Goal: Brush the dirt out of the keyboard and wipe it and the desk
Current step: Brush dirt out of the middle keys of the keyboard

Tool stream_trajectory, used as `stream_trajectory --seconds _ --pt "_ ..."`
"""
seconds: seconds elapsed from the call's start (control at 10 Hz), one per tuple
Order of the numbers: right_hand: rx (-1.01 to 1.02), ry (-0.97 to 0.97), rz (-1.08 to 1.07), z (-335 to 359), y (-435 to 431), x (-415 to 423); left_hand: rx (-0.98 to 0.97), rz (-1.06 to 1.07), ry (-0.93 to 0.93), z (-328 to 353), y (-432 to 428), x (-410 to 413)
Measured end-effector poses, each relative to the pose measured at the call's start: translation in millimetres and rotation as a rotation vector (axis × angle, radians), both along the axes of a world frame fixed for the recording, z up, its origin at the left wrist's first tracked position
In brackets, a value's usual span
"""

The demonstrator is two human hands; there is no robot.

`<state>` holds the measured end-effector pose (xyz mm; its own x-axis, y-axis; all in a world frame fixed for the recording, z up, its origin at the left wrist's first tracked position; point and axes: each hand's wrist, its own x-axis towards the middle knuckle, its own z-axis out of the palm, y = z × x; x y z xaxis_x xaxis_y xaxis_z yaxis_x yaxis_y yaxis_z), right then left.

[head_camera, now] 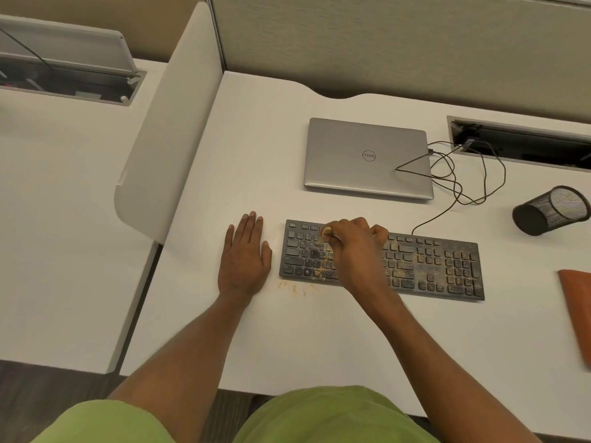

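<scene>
A black keyboard (431, 263) lies on the white desk (256, 148), dusted with tan dirt over its middle and right keys. My right hand (355, 247) is closed around a small brush (323, 238) with a pale handle, its bristles down on the left-hand keys. My left hand (244, 255) rests flat on the desk just left of the keyboard, fingers together and holding nothing. A few tan crumbs (292, 287) lie on the desk in front of the keyboard's left corner.
A closed silver laptop (367, 155) sits behind the keyboard with a tangle of cables (463, 177) leading to a cable slot (524, 142). A tipped black mesh cup (550, 209) lies at right. An orange cloth (579, 308) is at the right edge. A divider panel (169, 129) stands left.
</scene>
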<state>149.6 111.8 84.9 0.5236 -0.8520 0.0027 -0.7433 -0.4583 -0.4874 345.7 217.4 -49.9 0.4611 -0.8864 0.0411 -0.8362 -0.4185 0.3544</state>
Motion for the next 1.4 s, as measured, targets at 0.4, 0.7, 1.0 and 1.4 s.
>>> stream_trajectory --seconds 0.4,0.7,1.0,1.4 --pt "0.035 -0.107 -0.182 -6 12 -9 -0.006 -0.004 -0.008 1 0 -1" --pt "0.076 -0.237 -0.263 -3 16 -14 -0.011 -0.001 0.001 0 0 0" --pt "0.078 -0.102 -0.248 -8 16 -13 -0.026 -0.002 -0.008 1 0 -1" --pt "0.068 -0.106 -0.244 -4 25 -17 -0.025 0.000 -0.006 1 0 -1"
